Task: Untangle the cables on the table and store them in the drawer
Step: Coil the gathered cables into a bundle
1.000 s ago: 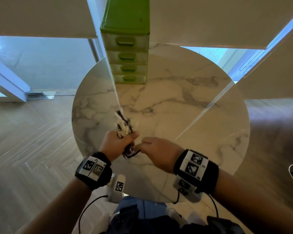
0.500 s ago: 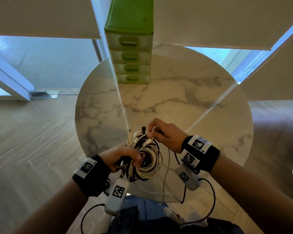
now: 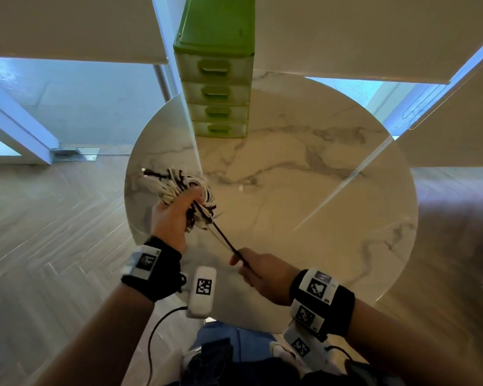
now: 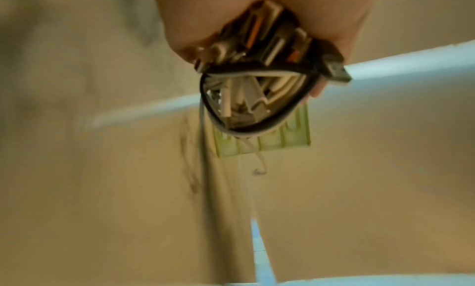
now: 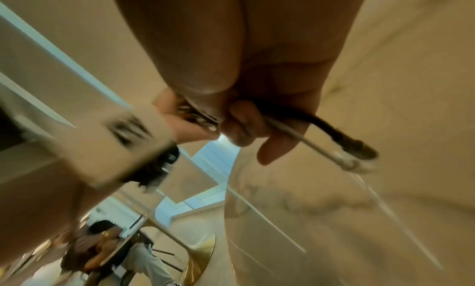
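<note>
Round marble table (image 3: 304, 190) on herringbone wood floor, windows behind. Green drawer unit (image 3: 216, 87) stands at the table's far edge, four drawers, all closed.

Left hand (image 3: 173, 215) held above the near-left part of the table, fingers curled round a bundle (image 3: 184, 188) of white and black cables. Coils fan out past the fingers; several plug ends stick out toward the left rim. Left wrist view: loops and connectors packed in the fist, one black plug poking out beside the fingers, picture blurred.

Right hand (image 3: 262, 271) nearer the body, at the table's near edge, clenched on two strands, a black cable (image 3: 223, 238) and a white cable (image 5: 303, 140). Black one runs taut from bundle to right hand. Right wrist view: both plug ends stick out past the fingers; white one possibly a slim connector, too blurred to say.
</note>
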A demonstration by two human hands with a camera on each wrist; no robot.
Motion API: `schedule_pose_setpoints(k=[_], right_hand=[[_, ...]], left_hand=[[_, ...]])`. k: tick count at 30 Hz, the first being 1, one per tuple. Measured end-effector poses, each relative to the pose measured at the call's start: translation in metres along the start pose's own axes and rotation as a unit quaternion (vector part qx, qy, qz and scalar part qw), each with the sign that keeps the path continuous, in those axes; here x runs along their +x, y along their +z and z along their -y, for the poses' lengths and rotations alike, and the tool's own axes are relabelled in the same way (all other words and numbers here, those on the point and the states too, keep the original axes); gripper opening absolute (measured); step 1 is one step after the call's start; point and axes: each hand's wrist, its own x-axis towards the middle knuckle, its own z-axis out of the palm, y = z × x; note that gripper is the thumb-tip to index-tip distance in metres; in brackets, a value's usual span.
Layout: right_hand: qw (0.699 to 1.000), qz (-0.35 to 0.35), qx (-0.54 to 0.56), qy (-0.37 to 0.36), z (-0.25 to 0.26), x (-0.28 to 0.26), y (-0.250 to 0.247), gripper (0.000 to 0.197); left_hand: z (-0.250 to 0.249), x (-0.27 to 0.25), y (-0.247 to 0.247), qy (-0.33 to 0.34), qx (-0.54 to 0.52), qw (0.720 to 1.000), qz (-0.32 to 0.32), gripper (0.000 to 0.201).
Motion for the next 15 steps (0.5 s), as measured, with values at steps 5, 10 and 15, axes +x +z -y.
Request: schedule_pose_setpoints(k=[5, 10, 15], right_hand=[[0.979, -0.057, -0.172, -0.093, 0.018, 0.003, -0.027, 0.032], [0.948, -0.201, -0.133, -0.206, 0.017, 0.013, -0.040, 0.028], [0.951, -0.249, -0.032, -0.181, 0.008, 0.010, -0.040, 0.023]], left_hand=[[0.013, -0.007, 0.000, 0.064, 0.268, 0.955, 0.109, 0.021], [0.019, -0.023, 0.006, -0.118, 0.203, 0.937, 0.257, 0.059], [0.017, -0.031, 0.002, -0.259, -0.011, 0.884, 0.390, 0.082]])
